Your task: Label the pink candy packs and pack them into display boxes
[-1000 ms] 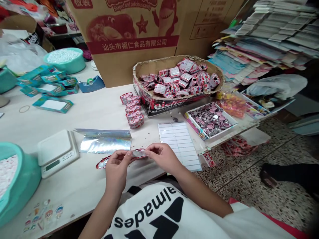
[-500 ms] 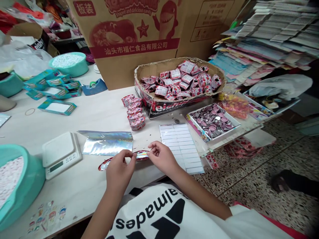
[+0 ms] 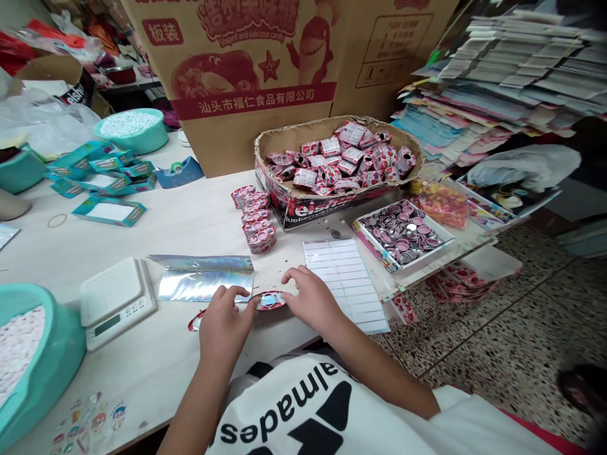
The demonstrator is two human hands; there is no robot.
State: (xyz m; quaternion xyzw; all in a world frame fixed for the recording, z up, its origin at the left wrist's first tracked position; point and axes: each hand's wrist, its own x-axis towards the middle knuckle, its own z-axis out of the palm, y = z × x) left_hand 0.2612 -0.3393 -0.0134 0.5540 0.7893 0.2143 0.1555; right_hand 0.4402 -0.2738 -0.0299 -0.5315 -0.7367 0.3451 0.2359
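A small oval red printed carton piece (image 3: 279,305) lies on the table at its front edge, a shiny silvery strip (image 3: 268,299) across its middle. My left hand (image 3: 224,322) grips its left end, thumb pressed on the edge. At the right end, my right hand (image 3: 310,298) holds it with thumb and fingertips. Another red piece (image 3: 194,321) with a silvery inside is partly hidden behind my left hand. Just beyond lies a folded holographic sheet (image 3: 206,281). Close to my right hand is a sheet of white label strips (image 3: 346,278).
Stacked red cartons (image 3: 260,239) stand before a cardboard tray (image 3: 294,212) of similar cartons. A box of round metal lids (image 3: 403,234) is at right. At left are a white scale (image 3: 114,294) and a teal basin (image 3: 57,341) of pale sweets. A person's foot (image 3: 581,392) shows at right.
My left hand's fingers have opened a little and its thumb now presses the carton piece's left end. The strip lies across the piece. The view has shifted slightly; the foot at right has moved.
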